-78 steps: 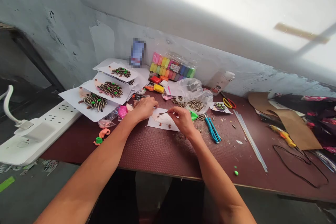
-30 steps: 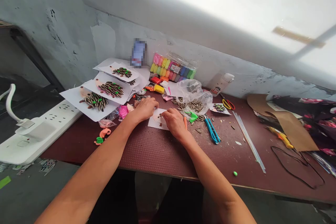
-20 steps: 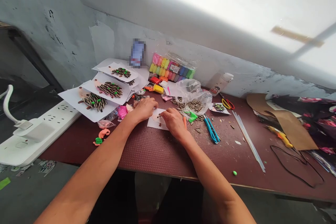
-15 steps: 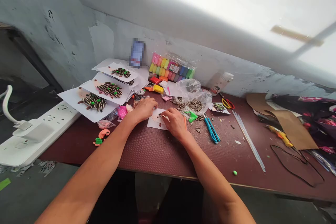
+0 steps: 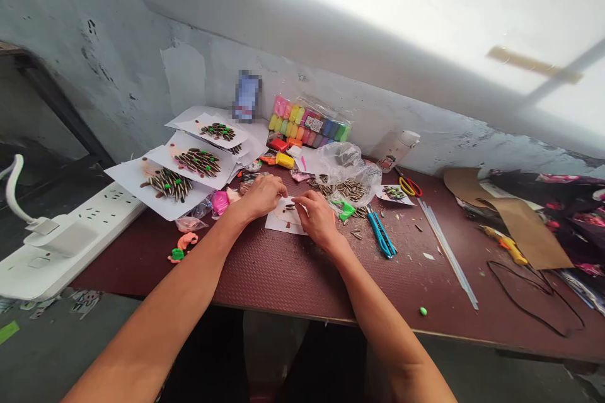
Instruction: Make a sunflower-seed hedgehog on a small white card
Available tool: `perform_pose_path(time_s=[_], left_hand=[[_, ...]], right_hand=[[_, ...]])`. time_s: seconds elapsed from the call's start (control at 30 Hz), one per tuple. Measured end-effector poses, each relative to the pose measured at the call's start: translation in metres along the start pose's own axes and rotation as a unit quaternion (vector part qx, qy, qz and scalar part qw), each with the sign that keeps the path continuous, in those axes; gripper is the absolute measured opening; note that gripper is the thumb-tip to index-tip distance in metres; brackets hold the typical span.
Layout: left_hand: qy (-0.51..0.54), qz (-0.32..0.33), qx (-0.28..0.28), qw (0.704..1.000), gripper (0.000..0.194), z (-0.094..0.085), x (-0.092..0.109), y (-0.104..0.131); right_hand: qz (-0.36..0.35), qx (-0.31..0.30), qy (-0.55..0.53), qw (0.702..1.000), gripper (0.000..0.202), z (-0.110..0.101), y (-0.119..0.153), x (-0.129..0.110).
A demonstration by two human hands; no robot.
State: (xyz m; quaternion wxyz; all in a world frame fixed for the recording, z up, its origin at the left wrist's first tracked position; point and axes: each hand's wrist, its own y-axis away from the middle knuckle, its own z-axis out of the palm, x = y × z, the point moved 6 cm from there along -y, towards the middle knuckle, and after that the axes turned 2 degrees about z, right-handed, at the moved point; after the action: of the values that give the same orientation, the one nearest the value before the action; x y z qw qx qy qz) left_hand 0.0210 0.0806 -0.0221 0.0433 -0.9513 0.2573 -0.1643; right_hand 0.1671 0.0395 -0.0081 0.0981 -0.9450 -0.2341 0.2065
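A small white card (image 5: 276,223) lies on the table between my hands, bearing a pale shape with dark brown spots and a dark seed (image 5: 289,207). Over its upper left edge, my left hand (image 5: 263,195) is bent with the fingertips drawn together; what they hold, if anything, is hidden. My right hand (image 5: 318,219) covers the card's right side, thumb and forefinger pinched close above the seed. Whether anything sits in that pinch is too small to see. A pile of striped sunflower seeds (image 5: 350,189) lies beyond my right hand, partly under a clear plastic bag (image 5: 343,160).
Finished-looking seed hedgehog cards (image 5: 198,162) are stacked at left, near a white power strip (image 5: 108,214). Bagged coloured clay (image 5: 309,123) leans at the wall. Rightward lie a teal cutter (image 5: 380,234), scissors (image 5: 410,186), glue sticks (image 5: 448,255) and a yellow glue gun (image 5: 508,247).
My right hand has drawn back slightly to the right, uncovering more of the card and the dark seed on it. My left hand has shifted only a little.
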Motion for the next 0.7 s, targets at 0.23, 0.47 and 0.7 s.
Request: perform_pose_path(time_s=[0.23,0.47,0.7], left_hand=[[0.014,0.017,-0.009,1.0,0.032,0.0026,0.0025,0.0002],[0.021,0.003,-0.037,0.999,0.035,0.001,0.0053,0.0011],[0.022,0.016,-0.039,0.999,0.034,-0.0024,0.0076,0.0026]], right_hand=[[-0.003,-0.017,-0.002,1.0,0.008,-0.0034,0.0012,0.0],[0.022,-0.033,0.044,0.998,0.008,-0.0057,0.0022,-0.0013],[0.013,-0.034,0.053,0.998,0.015,-0.0003,-0.0003,-0.0033]])
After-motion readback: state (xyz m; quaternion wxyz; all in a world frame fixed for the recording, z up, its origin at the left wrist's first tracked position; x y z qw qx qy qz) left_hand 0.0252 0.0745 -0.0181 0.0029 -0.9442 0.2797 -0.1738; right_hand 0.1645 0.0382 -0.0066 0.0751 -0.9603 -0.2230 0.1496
